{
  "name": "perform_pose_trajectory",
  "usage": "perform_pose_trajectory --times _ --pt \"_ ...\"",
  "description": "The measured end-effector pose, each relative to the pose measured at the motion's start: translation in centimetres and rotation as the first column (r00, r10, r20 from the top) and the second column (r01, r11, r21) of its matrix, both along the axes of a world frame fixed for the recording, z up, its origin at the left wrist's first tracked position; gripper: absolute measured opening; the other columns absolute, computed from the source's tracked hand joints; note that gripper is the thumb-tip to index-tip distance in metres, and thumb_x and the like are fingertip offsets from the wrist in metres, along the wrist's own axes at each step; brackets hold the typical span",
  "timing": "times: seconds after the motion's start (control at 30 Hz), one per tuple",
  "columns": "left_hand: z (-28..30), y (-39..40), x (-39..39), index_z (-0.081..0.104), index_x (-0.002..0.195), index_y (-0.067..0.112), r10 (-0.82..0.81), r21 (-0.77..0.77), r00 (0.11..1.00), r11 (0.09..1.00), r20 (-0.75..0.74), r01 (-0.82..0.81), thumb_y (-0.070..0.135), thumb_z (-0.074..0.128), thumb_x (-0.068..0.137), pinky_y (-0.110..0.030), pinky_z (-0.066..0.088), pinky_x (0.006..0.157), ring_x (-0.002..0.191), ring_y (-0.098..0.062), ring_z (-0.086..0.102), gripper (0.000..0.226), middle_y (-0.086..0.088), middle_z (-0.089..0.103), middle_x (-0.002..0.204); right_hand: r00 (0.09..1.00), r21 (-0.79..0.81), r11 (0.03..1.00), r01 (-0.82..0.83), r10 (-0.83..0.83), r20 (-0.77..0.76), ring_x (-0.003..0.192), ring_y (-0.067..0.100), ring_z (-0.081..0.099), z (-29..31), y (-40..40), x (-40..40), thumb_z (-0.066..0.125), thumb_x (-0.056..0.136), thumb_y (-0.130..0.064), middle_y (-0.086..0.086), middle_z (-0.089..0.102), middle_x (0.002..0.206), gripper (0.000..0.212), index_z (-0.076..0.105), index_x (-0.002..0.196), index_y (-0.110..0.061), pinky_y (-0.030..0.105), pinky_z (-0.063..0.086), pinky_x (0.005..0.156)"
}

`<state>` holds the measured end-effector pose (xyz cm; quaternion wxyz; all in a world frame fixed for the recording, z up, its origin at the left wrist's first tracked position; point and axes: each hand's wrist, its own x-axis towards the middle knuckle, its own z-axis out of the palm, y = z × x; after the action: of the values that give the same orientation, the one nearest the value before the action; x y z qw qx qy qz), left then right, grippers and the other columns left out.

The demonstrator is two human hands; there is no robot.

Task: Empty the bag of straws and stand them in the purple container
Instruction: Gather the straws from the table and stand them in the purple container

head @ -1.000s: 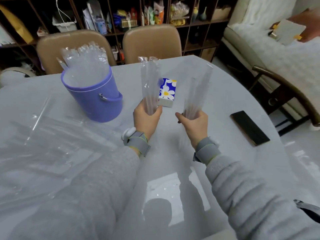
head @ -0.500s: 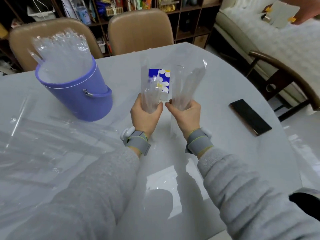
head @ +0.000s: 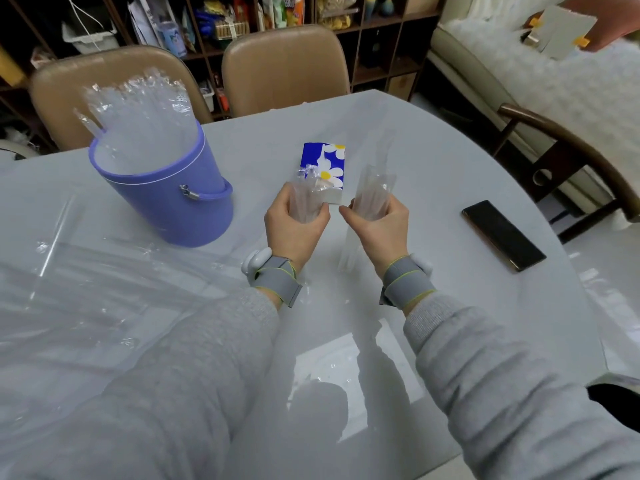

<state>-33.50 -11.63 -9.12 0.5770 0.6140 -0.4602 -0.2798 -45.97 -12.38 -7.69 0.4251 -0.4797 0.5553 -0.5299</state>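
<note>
At upper left I see the purple container (head: 166,199) packed with upright straws (head: 138,116); at centre my left hand (head: 294,226) grips one wrapped bundle (head: 306,199), my right hand (head: 377,226) grips another (head: 372,192), above the grey table (head: 433,161), phone (head: 502,235) at right

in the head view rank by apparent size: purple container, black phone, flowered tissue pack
1. purple container, clearly largest.
2. black phone.
3. flowered tissue pack, partly hidden behind held straws; close to the phone, so that order is unsure.
</note>
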Motion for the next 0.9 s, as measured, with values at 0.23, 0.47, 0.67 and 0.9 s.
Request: perform_pose_trajectory --times 0.23,0.47,0.67,0.9 --pt "1.2 -0.2 0.4 0.066 0.087 0.02 0.005 0.086 0.996 0.996 -0.09 0.003 0.018 0.071 0.077 -0.038 0.059 0.074 0.076 -0.018 0.064 0.011 -0.005 0.07 0.086 0.998 0.0 1.0 -0.028 0.028 -0.059 0.069 0.017 0.063 0.7 -0.3 0.0 0.066 0.076 0.001 -0.004 0.061 0.07 0.028 0.053 0.072 -0.024 0.016 0.05 0.059" --pt "8.2 0.5 3.6 0.066 0.083 0.008 0.076 0.102 0.991 0.993 -0.11 -0.065 0.019 0.069 0.082 -0.034 0.053 0.062 0.063 -0.02 0.06 0.011 -0.001 0.062 0.067 0.988 -0.056 0.988 -0.143 0.139 -0.064 0.056 0.006 0.058 6.9 -2.0 2.2 0.063 0.082 -0.001 0.006 0.062 0.07 0.012 0.055 0.078 -0.009 0.016 0.047 0.055" --pt "17.6 2.6 12.0 0.059 0.069 0.017 0.275 -0.055 0.947 0.956 -0.166 -0.287 0.019 0.072 0.082 -0.026 0.049 0.061 0.058 -0.02 0.058 0.018 0.0 0.059 0.061 0.957 -0.195 0.94 -0.28 0.29 0.022 0.056 0.013 0.058 17.0 -4.2 9.6 0.064 0.08 -0.004 0.014 0.06 0.067 0.009 0.057 0.081 0.002 0.022 0.047 0.058" --pt "22.3 3.9 22.7 0.055 0.061 0.017 0.448 -0.169 0.875 0.863 -0.183 -0.477 0.025 0.067 0.084 -0.024 0.048 0.066 0.057 -0.014 0.059 0.027 -0.005 0.059 0.059 0.91 -0.173 0.917 -0.36 0.386 0.153 0.067 0.021 0.058 21.1 -4.9 18.1 0.067 0.08 -0.009 0.007 0.06 0.072 0.009 0.058 0.08 -0.008 0.033 0.047 0.062"
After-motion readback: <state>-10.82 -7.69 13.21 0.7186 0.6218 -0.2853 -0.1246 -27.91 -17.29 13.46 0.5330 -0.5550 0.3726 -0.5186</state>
